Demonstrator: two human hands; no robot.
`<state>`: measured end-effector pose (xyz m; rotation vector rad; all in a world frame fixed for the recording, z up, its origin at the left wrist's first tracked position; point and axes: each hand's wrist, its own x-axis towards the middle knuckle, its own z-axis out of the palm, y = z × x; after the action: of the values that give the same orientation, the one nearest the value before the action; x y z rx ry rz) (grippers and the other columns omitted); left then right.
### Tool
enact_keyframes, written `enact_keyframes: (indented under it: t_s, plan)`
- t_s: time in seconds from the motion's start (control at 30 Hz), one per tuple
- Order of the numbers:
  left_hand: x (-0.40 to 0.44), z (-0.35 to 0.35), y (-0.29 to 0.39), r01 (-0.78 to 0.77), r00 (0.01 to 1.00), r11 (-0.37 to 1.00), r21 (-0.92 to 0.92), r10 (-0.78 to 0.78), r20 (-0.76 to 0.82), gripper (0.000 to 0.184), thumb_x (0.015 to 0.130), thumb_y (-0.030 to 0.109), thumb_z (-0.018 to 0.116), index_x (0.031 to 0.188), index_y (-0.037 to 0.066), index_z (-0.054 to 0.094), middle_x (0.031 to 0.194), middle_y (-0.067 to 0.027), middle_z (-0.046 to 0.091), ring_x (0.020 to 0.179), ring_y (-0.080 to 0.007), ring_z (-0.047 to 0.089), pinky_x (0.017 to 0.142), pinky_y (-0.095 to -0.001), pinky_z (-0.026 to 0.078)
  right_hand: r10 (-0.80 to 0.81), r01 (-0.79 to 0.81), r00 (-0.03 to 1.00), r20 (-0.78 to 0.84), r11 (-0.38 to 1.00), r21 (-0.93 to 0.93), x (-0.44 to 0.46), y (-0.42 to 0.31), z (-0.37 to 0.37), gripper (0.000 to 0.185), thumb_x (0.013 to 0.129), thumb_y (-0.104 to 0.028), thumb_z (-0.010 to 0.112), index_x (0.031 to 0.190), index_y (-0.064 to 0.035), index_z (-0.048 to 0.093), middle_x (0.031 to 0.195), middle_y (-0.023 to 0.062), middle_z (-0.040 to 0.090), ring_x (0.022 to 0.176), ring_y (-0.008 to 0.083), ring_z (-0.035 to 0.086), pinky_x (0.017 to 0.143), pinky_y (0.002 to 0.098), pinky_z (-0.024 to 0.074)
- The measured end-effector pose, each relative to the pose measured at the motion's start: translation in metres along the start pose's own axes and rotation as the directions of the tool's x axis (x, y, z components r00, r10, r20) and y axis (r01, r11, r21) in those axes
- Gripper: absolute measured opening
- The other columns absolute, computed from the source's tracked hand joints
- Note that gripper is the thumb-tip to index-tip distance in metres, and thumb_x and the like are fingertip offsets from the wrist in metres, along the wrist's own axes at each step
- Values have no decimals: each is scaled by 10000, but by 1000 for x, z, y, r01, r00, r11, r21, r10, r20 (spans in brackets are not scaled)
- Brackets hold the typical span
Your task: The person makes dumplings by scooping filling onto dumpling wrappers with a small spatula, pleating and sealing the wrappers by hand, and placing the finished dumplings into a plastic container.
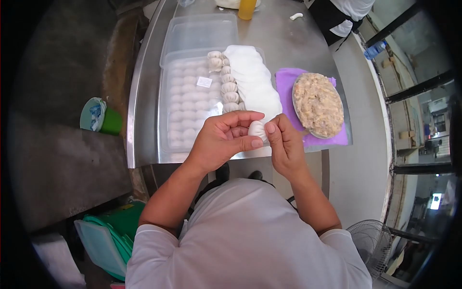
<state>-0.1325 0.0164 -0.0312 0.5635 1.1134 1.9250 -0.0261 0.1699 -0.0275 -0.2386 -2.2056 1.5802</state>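
Between my two hands, just above the near edge of the steel table, is a pleated white dumpling (257, 129). My left hand (224, 137) curls its thumb and fingers around the left side of it. The thumb and fingers of my right hand (285, 142) pinch at its right side. Beyond them lie overlapping white dough wrappers (251, 74). A row of finished dumplings (230, 87) runs along their left side. To the right, a heaped bowl of pale minced filling (317, 103) sits on a purple cloth (285, 77).
A lidded clear tray (165, 120) of dumplings stands left, with a small label on it. Behind it is another clear lid (199, 33). A yellow bottle (247, 8) stands at the back of the table (284, 41). Another person (337, 21) is at far right. A fan (370, 245) stands low right.
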Motion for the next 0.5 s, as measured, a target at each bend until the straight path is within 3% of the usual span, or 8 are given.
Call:
enact_keyframes:
  t_s: [0.33,0.4,0.43,0.5]
  plan:
    - [7,-10,0,-91,992,990,108,99,-72,353,851,-8,791,1160,-28,621,1031,-65,687,934,-103,664,807,-251,553,54,-52,998,-13,989,138,11,11,20,329,1085,-223,494,815,-41,444,696,-10,420,667,80,358,581,272,347]
    - [10,-13,5,-82,992,981,174,97,-79,365,833,-6,807,1144,-26,618,1024,-64,685,913,-102,664,794,-241,545,184,-190,982,53,972,142,14,19,16,323,1089,-310,486,890,-64,549,750,-28,503,625,44,431,576,215,377]
    - [13,-15,8,-85,991,980,182,102,-86,365,833,-6,807,1144,-26,618,1024,-64,685,913,-102,664,794,-241,545,178,-185,982,60,971,150,15,19,15,323,1089,-310,486,890,-64,549,750,-28,503,625,44,431,576,215,377]
    - [21,-26,18,-119,955,929,349,203,-216,360,825,-65,777,1156,-26,641,1038,-57,683,949,-91,647,814,-257,557,370,-393,920,133,856,336,18,15,11,307,1076,-318,520,982,-33,583,784,-4,541,673,57,469,594,234,411]
